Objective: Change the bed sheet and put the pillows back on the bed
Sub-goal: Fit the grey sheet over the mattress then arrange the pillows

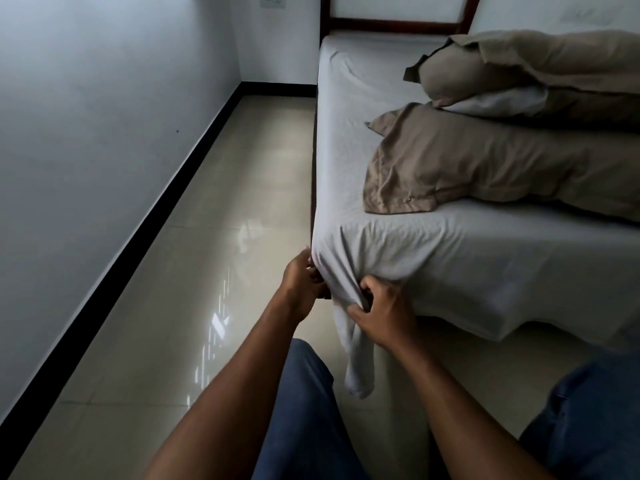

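Gripping the grey sheet at the corner, left hand and right hand.

Bed sheet recorded as plain light grey. Pillows recorded as plain taupe-brown; a pale grey-white inner is seen at one open end. Floor tiles noted as glossy cream-beige, skirting as black, wall as bluish white. Headboard frame observed dark red-brown. Trousers: blue denim.
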Action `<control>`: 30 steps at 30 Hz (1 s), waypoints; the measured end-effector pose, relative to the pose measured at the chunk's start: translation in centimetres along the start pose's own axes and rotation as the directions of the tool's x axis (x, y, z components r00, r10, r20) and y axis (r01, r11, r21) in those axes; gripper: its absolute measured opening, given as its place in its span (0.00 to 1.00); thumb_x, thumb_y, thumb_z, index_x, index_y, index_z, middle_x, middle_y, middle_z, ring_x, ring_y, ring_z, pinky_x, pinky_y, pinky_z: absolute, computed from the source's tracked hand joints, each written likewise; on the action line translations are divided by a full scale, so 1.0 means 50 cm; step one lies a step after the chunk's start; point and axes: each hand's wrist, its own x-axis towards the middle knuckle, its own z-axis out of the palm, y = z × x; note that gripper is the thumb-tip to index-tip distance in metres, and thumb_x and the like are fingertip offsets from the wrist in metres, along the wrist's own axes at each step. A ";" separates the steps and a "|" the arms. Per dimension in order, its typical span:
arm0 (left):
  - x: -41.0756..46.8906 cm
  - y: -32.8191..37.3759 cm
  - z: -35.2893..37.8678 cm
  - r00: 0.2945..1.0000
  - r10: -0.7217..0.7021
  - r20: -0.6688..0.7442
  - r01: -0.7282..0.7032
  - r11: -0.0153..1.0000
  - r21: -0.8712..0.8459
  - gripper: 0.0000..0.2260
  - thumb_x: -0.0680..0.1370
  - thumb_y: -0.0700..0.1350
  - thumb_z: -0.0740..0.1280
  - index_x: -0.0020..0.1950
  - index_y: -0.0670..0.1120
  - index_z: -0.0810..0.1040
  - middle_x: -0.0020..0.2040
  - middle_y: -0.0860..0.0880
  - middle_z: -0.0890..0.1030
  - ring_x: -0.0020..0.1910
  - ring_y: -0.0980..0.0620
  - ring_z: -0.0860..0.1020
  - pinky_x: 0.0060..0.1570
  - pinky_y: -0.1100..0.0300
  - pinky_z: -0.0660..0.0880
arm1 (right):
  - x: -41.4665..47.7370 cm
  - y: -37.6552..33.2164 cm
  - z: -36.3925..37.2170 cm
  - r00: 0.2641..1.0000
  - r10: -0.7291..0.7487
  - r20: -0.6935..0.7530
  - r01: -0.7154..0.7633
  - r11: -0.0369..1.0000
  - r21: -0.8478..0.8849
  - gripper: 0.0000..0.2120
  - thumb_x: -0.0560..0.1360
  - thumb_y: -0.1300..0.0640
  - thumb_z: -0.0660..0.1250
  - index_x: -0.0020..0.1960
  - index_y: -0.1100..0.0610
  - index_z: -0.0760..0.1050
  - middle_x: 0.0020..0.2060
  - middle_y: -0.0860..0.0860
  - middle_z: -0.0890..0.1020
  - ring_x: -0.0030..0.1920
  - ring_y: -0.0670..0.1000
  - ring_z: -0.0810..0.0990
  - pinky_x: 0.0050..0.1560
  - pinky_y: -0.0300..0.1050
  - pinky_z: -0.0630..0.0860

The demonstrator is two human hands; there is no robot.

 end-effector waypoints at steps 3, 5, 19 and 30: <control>0.008 -0.027 0.002 0.998 -0.033 0.056 0.048 0.952 -0.301 0.32 0.84 0.62 0.53 0.67 0.33 0.73 0.66 0.33 0.76 0.65 0.34 0.75 0.70 0.41 0.69 | -0.010 0.005 -0.003 0.989 -0.028 -0.146 0.038 0.997 0.062 0.09 0.69 0.50 0.71 0.46 0.51 0.75 0.40 0.45 0.79 0.39 0.45 0.76 0.38 0.42 0.70; 0.008 -0.041 0.020 0.999 -0.023 0.046 0.042 0.892 -0.450 0.33 0.84 0.62 0.53 0.70 0.34 0.71 0.70 0.35 0.75 0.69 0.37 0.74 0.74 0.42 0.66 | -0.014 0.004 -0.010 0.964 -0.026 -0.265 0.062 0.990 0.130 0.10 0.71 0.49 0.72 0.50 0.50 0.77 0.44 0.43 0.80 0.44 0.44 0.79 0.43 0.43 0.76; -0.049 -0.159 0.054 0.998 0.010 0.056 0.017 0.886 -0.464 0.27 0.85 0.57 0.52 0.62 0.37 0.79 0.49 0.39 0.84 0.47 0.44 0.84 0.49 0.54 0.79 | 0.010 -0.040 0.010 0.902 -0.046 -0.429 0.142 0.970 0.195 0.04 0.73 0.59 0.71 0.48 0.54 0.79 0.45 0.45 0.81 0.45 0.46 0.81 0.43 0.45 0.80; -0.050 -0.151 -0.044 0.868 0.304 -0.392 -0.190 0.934 0.302 0.10 0.78 0.46 0.63 0.45 0.46 0.83 0.44 0.50 0.87 0.45 0.50 0.84 0.50 0.51 0.78 | 0.019 0.000 -0.006 0.864 0.098 -0.493 0.034 0.967 0.253 0.05 0.73 0.58 0.68 0.48 0.52 0.79 0.45 0.45 0.81 0.43 0.48 0.81 0.39 0.51 0.81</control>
